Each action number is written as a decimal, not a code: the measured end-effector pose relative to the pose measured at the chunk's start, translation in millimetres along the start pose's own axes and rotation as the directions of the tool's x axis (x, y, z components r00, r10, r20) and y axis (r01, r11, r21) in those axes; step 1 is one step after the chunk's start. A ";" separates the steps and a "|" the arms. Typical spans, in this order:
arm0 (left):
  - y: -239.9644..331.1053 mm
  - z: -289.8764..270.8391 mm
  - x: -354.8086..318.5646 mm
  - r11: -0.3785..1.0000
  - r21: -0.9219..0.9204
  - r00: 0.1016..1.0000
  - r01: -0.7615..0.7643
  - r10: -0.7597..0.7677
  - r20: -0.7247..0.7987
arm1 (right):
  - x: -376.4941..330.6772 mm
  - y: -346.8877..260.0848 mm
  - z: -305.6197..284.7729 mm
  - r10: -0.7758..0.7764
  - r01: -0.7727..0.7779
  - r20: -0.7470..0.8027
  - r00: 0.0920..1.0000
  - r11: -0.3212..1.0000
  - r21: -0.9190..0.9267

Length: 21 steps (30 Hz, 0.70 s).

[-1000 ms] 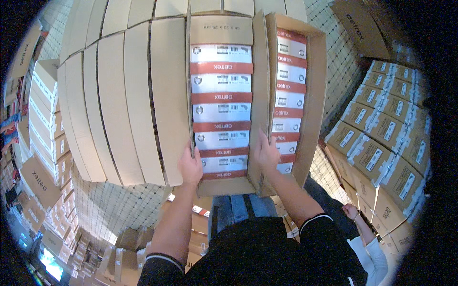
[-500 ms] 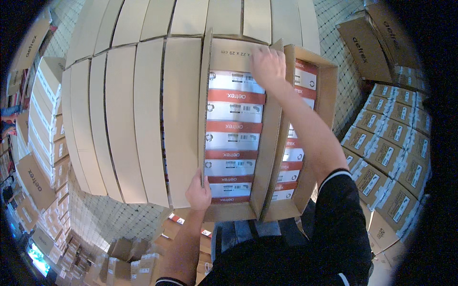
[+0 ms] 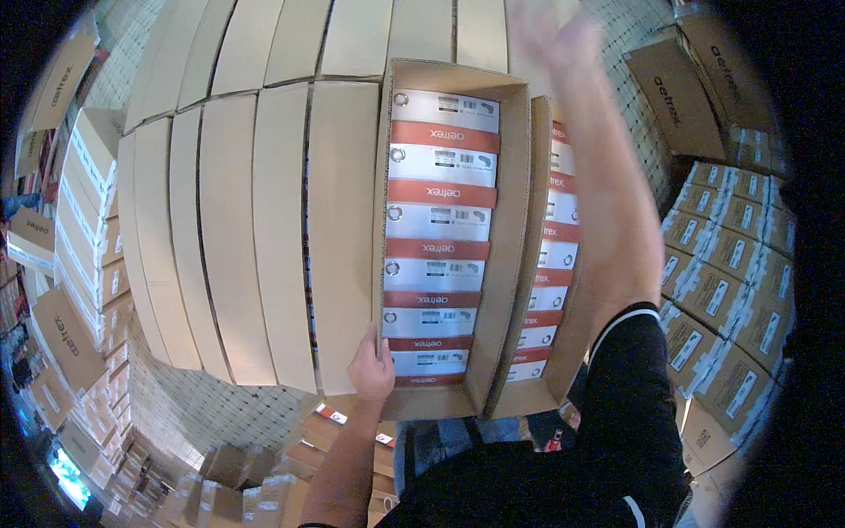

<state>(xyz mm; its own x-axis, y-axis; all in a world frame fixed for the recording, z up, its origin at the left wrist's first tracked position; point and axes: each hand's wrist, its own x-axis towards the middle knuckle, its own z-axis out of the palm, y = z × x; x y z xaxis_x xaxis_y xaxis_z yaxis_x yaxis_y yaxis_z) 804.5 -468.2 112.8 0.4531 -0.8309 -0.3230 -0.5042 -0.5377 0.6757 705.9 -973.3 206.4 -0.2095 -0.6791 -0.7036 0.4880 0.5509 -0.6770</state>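
Observation:
A long brown carton (image 3: 500, 255) stands open in front of me, with a row of white shoe boxes (image 3: 436, 220) with red-orange edges inside it. My left hand (image 3: 371, 373) is closed on the near end of the carton's left cardboard edge, thumb up along it. Beyond the far right corner my right hand (image 3: 563, 40) is raised and smeared by motion. Its fingers look spread, and nothing shows in them. Under my right forearm a second open carton (image 3: 541, 352) holds more such boxes, partly hidden by the arm.
Closed cartons (image 3: 233, 238) stand in tight rows to the left and beyond. Taped, labelled cartons (image 3: 717, 264) are stacked on the right beside leaning brown cartons (image 3: 673, 92). More stacked cartons (image 3: 79, 202) line the left side. A lit screen (image 3: 69, 475) glows at the lower left.
My right hand has moved from the carton's far flap up and away. That flap no longer covers the far end, so another shoe box shows. My left hand keeps its hold.

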 end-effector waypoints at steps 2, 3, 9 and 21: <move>1.6 -0.8 -0.9 0.999 0.030 1.000 0.010 -0.010 0.012 | -38.9 -41.7 27.6 -0.144 0.148 0.186 0.972 0.989 -0.007; 2.9 -1.6 -1.0 0.999 0.032 0.999 0.027 -0.028 0.024 | -61.3 -60.2 36.8 -0.211 0.220 0.270 0.939 0.975 -0.004; 10.8 -3.7 0.7 0.998 0.043 0.998 0.054 -0.055 0.030 | -148.2 -91.2 30.7 -0.526 0.787 0.669 0.525 0.600 -0.146; 1.3 -0.6 -3.9 0.993 0.090 0.996 0.075 -0.079 0.049 | -307.7 332.9 -322.3 0.228 0.173 0.280 0.932 0.399 -0.901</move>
<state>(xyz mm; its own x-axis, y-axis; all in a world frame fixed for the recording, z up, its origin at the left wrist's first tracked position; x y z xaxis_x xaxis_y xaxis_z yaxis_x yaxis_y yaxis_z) 802.6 -465.5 115.3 0.4556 -0.7915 -0.4075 -0.5328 -0.6091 0.5874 659.7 -424.6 127.8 0.1535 -0.6436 -0.7498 -0.6049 0.5389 -0.5863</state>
